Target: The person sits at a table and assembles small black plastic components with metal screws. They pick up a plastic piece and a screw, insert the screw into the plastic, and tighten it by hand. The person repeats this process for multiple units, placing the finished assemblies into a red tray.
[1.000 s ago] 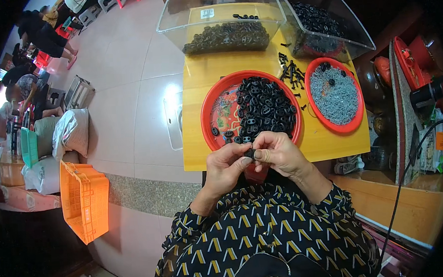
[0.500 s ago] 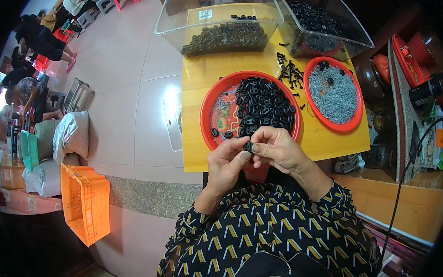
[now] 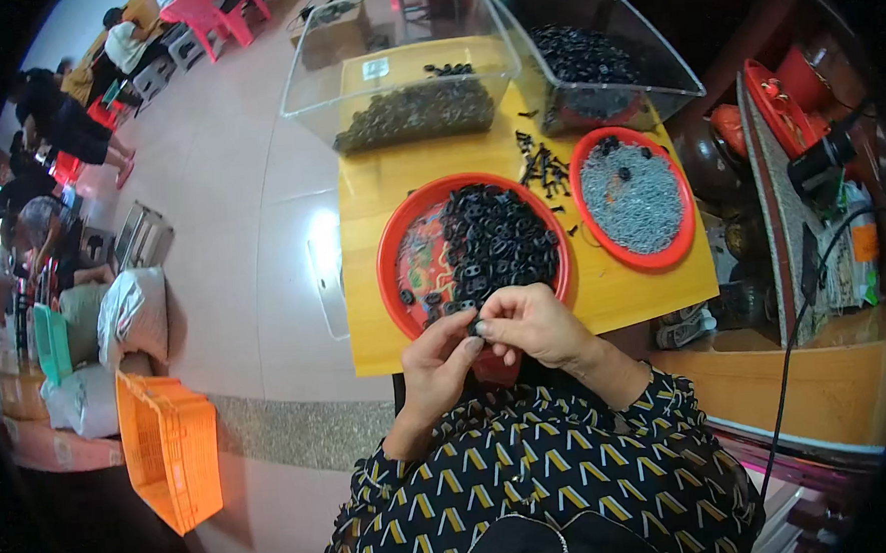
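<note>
Across the left side of the room, a pale tiled floor (image 3: 212, 178) is running past a standing person in dark clothes (image 3: 66, 126) and others who are sitting farther back. At its right, a yellow counter (image 3: 367, 311) is standing before the wearer, whose black blouse (image 3: 533, 462) is showing a yellow and white pattern. Two clear bins are resting along the counter's far end: the left bin (image 3: 354, 98) and the right bin (image 3: 614, 89) are both holding many small black pieces. An orange crate (image 3: 180, 450) is standing on the floor at the lower left, with a whitish sack (image 3: 132, 311) bulging just beyond it.

Nearest the wearer, a large round red tray (image 3: 389, 264) is carrying a heap of black oval pieces (image 3: 501, 238), which is filling mainly its right part while a few are lying loose at its lower left. Beside it, a smaller red tray (image 3: 653, 261) is holding a pile of thin grey metal pieces (image 3: 635, 211), with a few black ones lying on top.

Over the large tray's near rim, the left hand (image 3: 436, 367) and the right hand (image 3: 538, 327) are meeting, both pinching one small black piece (image 3: 476, 329) between thumbs and fingers; the fingertips are mostly hiding it. Between the trays, black screw-like pieces (image 3: 545, 171) are lying scattered on the counter.
</note>
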